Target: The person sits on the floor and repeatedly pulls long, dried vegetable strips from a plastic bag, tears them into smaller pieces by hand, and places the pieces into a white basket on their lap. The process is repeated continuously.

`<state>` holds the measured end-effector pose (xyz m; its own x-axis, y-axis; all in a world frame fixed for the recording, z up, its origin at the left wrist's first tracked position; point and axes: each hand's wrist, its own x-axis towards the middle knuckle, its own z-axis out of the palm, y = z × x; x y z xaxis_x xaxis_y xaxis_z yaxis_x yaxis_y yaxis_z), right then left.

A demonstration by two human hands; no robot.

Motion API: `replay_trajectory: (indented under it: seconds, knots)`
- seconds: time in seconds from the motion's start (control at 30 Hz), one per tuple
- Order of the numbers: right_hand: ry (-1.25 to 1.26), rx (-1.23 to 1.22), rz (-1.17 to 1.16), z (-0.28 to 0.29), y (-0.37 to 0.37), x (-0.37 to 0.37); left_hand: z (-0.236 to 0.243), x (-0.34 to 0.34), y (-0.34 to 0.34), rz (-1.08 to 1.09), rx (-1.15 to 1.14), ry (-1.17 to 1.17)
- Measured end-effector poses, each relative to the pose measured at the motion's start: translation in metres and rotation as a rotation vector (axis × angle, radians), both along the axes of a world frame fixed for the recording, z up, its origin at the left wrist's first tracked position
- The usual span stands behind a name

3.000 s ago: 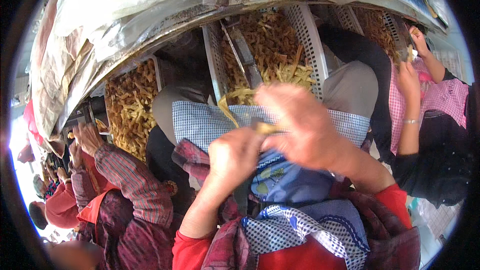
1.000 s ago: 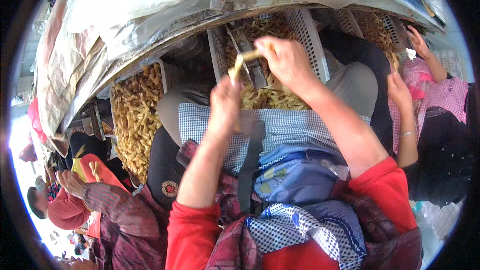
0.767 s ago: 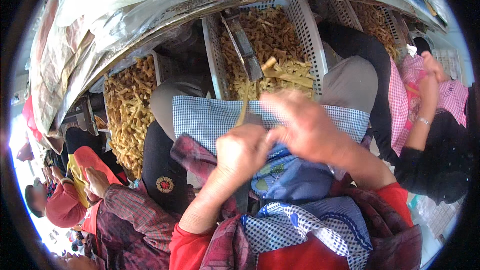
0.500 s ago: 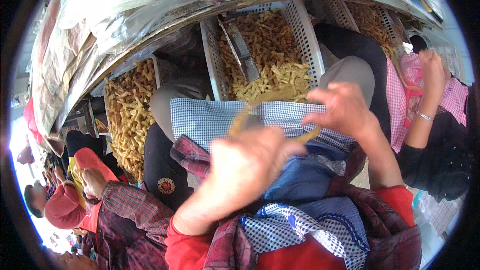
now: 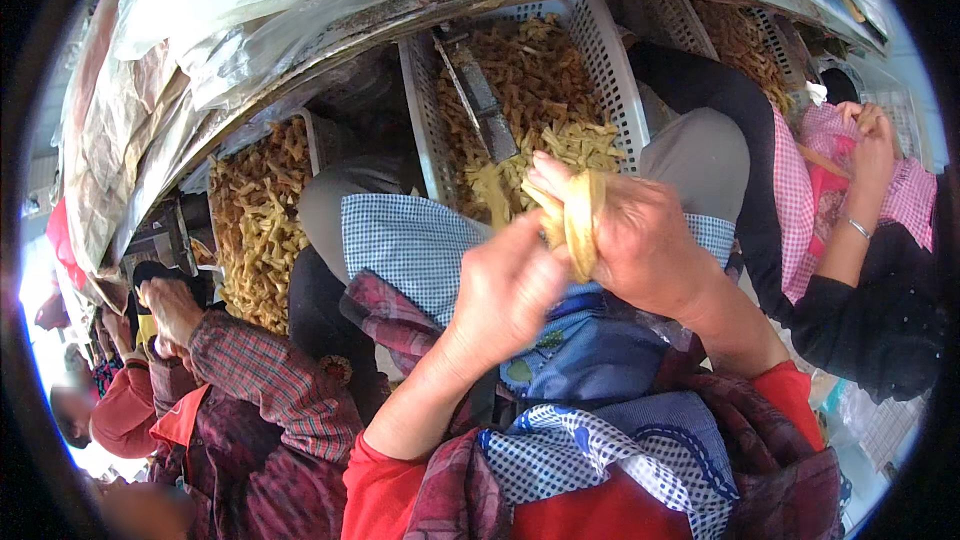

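Right hand is clamped on a yellow strip that's looped round its fingers, near the closest edge of the white basket; left hand's right beside it (super blurry, can't tell its grip).

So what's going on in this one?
A pale yellow, pliable strip is looped around the person's right hand. The left hand, blurred, is close beside it; its grip is unclear. Ahead, small brown and yellow pieces lie heaped in a white perforated plastic basket, with a long grey metal bar over them. A plaid-sleeved co-worker is at the left.
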<state>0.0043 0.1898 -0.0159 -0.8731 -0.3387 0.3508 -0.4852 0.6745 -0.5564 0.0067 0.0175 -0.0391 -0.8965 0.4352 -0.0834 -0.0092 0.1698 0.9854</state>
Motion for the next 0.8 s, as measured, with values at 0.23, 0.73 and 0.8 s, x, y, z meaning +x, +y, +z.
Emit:
replay_trajectory:
  seconds: [0.23, 0.73, 0.8]
  knots:
    - [-0.032, -0.126, 0.011, 0.004, -0.012, 0.010, 0.018, -0.007, 0.000, 0.196, -0.021, -0.128]
    - [-0.754, -1.159, -0.067, 0.006, 0.022, -0.032, 0.002, -0.022, -0.033, -0.085, -0.145, -0.170]
    - [-0.659, -0.879, -0.095, -0.019, 0.020, -0.062, -0.006, -0.046, -0.046, 0.057, -0.192, -0.102]
